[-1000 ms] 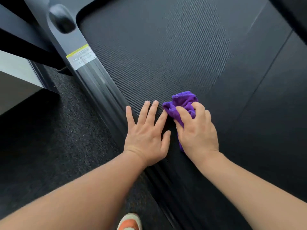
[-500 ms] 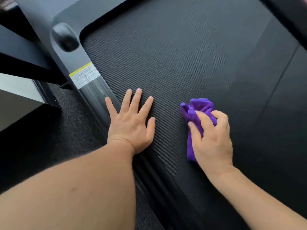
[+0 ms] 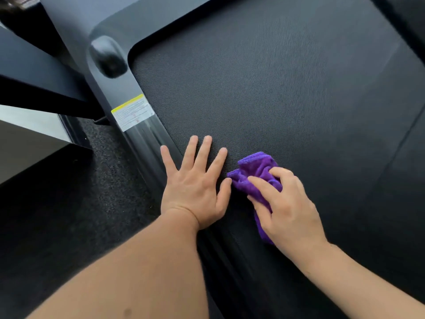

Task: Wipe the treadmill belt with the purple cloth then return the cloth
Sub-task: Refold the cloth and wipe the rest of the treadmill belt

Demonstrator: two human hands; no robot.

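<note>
The black textured treadmill belt [image 3: 276,88] fills most of the view. My right hand [image 3: 287,208] presses a bunched purple cloth [image 3: 255,173] onto the belt near its left edge; part of the cloth is hidden under my palm. My left hand [image 3: 195,183] lies flat with fingers spread, palm down on the belt's left edge and the side rail, its thumb almost touching the cloth.
The treadmill's left side rail [image 3: 147,137] carries a white and yellow warning sticker [image 3: 132,112] and a round black bump [image 3: 107,56]. Dark speckled floor mat [image 3: 92,192] lies to the left. A dark frame beam [image 3: 34,72] crosses at the upper left.
My right hand slid the cloth out to the right across the belt, then back left until it sits beside my left thumb. My left hand stayed flat on the belt edge.
</note>
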